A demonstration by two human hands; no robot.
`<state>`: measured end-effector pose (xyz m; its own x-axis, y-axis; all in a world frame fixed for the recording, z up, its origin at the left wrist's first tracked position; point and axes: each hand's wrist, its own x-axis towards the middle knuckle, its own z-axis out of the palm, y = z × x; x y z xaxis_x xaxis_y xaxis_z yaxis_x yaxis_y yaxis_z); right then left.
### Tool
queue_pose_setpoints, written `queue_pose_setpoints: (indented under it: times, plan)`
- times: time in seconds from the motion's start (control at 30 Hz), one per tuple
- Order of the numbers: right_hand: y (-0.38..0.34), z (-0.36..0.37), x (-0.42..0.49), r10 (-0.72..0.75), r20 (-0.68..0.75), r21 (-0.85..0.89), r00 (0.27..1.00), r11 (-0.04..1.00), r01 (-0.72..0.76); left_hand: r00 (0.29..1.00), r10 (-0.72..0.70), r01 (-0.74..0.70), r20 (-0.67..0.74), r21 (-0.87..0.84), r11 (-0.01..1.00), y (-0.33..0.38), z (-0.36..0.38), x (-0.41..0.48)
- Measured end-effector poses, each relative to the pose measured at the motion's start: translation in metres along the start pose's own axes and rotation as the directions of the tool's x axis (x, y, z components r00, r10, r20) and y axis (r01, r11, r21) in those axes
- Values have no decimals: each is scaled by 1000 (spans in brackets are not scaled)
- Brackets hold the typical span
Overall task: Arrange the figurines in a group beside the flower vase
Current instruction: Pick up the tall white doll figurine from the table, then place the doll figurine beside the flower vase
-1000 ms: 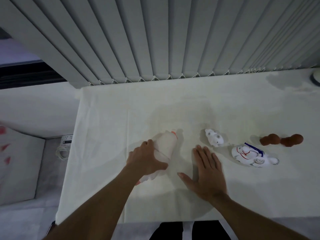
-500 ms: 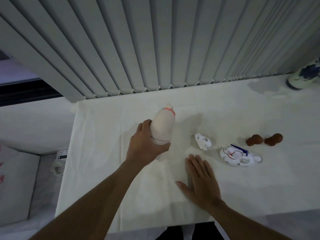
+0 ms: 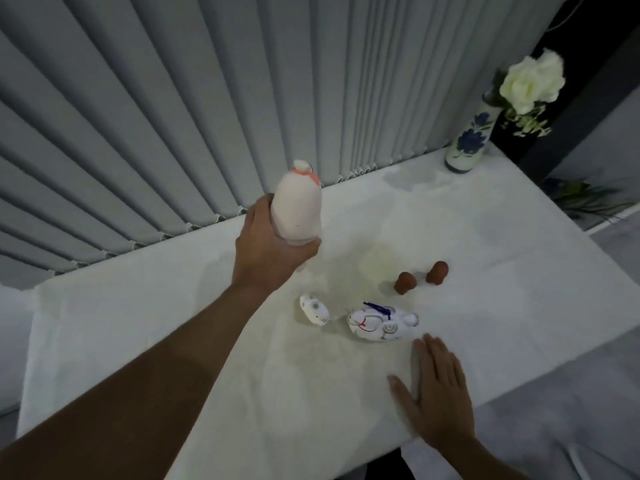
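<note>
Flower vase [image 3: 468, 143] is standing upright at upper right of the frame, at the counter's [image 3: 502, 258] far corner; white with blue flower print, it is holding a white rose [image 3: 531, 79] with green leaves. No readable writing anywhere.

Left hand [image 3: 272, 244] is gripping the tall pale figurine [image 3: 297, 206] at frame centre, fingers [image 3: 304, 249] clamped around its lower part, thumb on the left side. The figurine is being held upright above the counter, pink band near its top, well apart from the vase.

Right hand [image 3: 438, 393] is lying flat on the counter at lower right, fingers spread apart and extended, holding nothing; fingertips just near the painted white figurine [image 3: 381, 322], not touching.

That painted figurine is lying on its side at lower centre, with red and blue markings. Small white figurine [image 3: 313, 309] is lying just left of it. Two brown figurines [image 3: 420, 277] are sitting side by side right of centre, apart from each other. All are well short of the vase.

Grey vertical blinds [image 3: 173, 116] are filling the upper left of the frame.
</note>
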<state>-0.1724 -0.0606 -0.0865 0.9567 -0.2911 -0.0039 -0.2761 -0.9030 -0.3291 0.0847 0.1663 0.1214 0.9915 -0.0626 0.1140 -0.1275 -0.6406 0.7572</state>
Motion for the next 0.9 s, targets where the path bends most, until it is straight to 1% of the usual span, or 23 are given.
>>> queue_pose_setpoints:
  times: [0.07,0.17,0.37,0.47,0.6,0.7,0.83,0.9]
  plan:
    - [18,-10,24,112,23,-37,993,993,-111,1000,8,-8,-5,-42,999,16,18,16]
    - [49,-22,65,216,46,-49,975,976,-213,999,39,-38,6,-85,996,41,53,38]
    - [89,-40,131,192,64,-66,979,980,-188,995,86,-80,45,-109,991,72,105,65]
    - [109,-50,169,175,97,-90,980,982,-167,994,102,-96,47,-114,989,86,132,79]
    - [117,-58,209,198,104,-86,975,978,-190,991,124,-120,44,-85,989,100,171,103]
    - [110,-59,217,225,68,-73,972,973,-220,993,100,-89,69,-152,984,106,201,122]
    - [109,-61,218,227,94,-69,969,973,-221,994,59,-35,94,-233,972,116,240,147]
    - [110,-62,220,233,99,-71,967,971,-227,993,37,-8,110,-247,969,121,260,161]
